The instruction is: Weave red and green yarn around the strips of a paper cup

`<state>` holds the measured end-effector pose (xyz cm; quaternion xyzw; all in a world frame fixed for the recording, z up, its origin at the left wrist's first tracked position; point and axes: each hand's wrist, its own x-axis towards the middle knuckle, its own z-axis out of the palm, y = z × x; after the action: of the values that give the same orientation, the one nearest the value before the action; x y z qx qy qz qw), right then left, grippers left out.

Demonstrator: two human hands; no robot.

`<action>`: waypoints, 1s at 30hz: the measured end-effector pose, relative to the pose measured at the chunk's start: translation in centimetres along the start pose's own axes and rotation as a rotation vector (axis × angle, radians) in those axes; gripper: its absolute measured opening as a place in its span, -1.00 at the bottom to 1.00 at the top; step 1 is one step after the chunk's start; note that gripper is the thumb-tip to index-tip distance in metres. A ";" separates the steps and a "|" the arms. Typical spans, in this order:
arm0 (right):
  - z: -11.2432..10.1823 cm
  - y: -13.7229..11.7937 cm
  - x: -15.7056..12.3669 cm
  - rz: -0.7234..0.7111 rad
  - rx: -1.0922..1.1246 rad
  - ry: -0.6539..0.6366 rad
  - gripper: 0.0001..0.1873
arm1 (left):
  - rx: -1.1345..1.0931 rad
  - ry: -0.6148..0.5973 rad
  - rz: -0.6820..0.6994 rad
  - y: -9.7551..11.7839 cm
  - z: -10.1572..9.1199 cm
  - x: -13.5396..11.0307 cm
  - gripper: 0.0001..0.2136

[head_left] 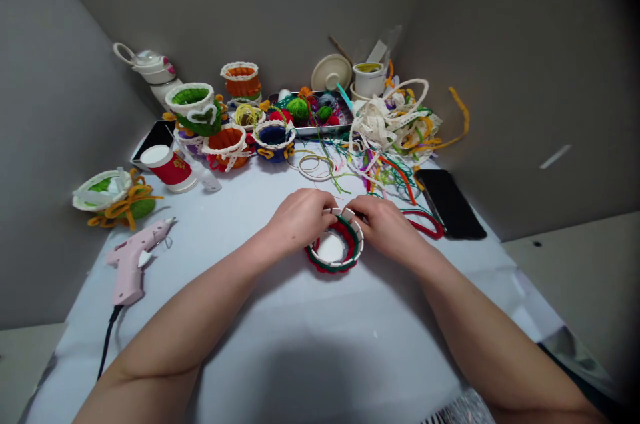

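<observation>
As the left hand (300,219) and right hand (384,227) grip the rim of a red-and-green yarn basket (353,242), on the white desk (280,304), a pink glue gun (131,264) lies left

One left hand (300,219), one right hand (385,227), both gripping one woven basket (334,257), one pink hot glue gun (131,264) lying, one metal tray (310,132) sitting, one black phone (450,204) resting

near centre: small woven basket (334,245), red and dark green bands, white rim. near left: pale pink glue gun (129,271), black cord (107,337). far left: red cup (170,169), white top. far centre: grey metal tray (313,131), green, red and blue yarn balls (297,108). right: cream lace tangle (387,123), black phone (450,204).
</observation>
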<state>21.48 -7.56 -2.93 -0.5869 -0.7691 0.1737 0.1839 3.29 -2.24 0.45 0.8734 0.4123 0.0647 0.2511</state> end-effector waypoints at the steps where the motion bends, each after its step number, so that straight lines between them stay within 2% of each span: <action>1: 0.1 0.0 0.0 0.000 0.004 0.001 -0.72 | 0.023 0.007 -0.013 0.0 0.0 0.0 -0.81; 5: -0.3 0.3 -0.1 -0.006 -0.008 0.001 -0.73 | 0.103 0.044 -0.040 0.0 0.0 0.1 -0.78; 10: -2.4 0.8 -1.0 -0.099 0.001 -0.004 -0.82 | 0.192 0.067 -0.063 -0.1 0.1 0.2 -0.75; 14: -3.4 0.2 -1.7 -0.136 0.038 0.067 -0.82 | 0.250 0.077 -0.059 0.1 0.3 0.1 -0.73; 19: -3.0 -0.9 -1.6 -0.165 0.091 0.166 -0.82 | 0.282 0.094 -0.052 0.3 0.5 -0.1 -0.74; 22: -2.7 -1.0 -1.5 -0.233 0.058 0.157 -0.85 | 0.297 0.096 -0.042 0.2 0.5 -0.1 -0.75; 26: -2.9 -0.5 -1.5 -0.339 0.001 0.069 -0.83 | 0.314 0.083 -0.035 0.2 0.5 -0.1 -0.74; 30: -3.1 -0.3 -1.3 -0.360 -0.059 0.130 -0.80 | 0.326 0.082 -0.035 0.2 0.5 -0.1 -0.74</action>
<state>23.06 -8.68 -0.22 -0.4548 -0.8531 0.0771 0.2438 3.55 -2.62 0.10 0.8919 0.4422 0.0283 0.0903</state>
